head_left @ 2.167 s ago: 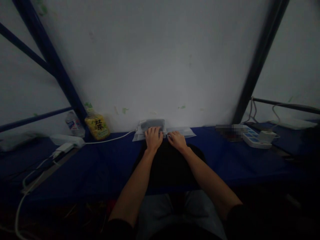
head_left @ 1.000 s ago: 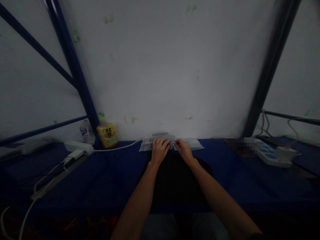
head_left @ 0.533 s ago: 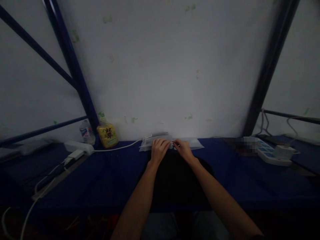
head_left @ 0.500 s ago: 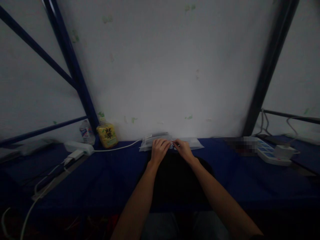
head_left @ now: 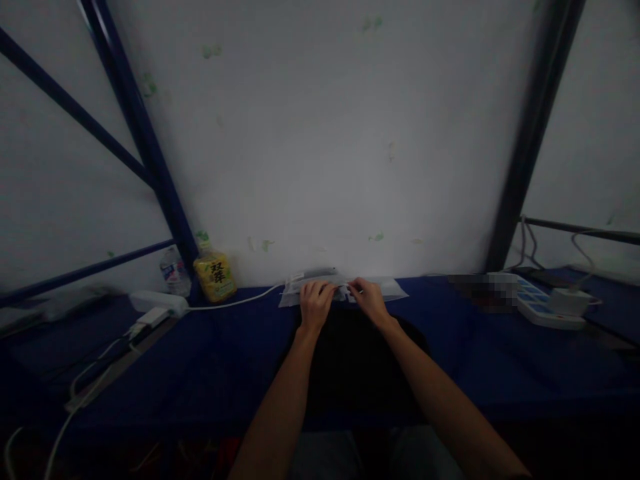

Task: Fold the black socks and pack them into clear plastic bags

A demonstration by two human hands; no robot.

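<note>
Currently left hand (head_left: 314, 304), right hand (head_left: 369, 300): fingers clamped on plastic bag (head_left: 393, 289); uneven pull could tear film.

On the blue surface (head_left: 200, 360), a yellow-labelled bottle (head_left: 215, 277) stood at nine o'clock against the wall (head_left: 325, 133), a small clear bottle (head_left: 171, 272) just beside it. A white power strip (head_left: 157, 302) lay further toward eight o'clock. At three o'clock sat a blue-and-white power strip (head_left: 543, 312) carrying a white charger (head_left: 567, 300).
</note>
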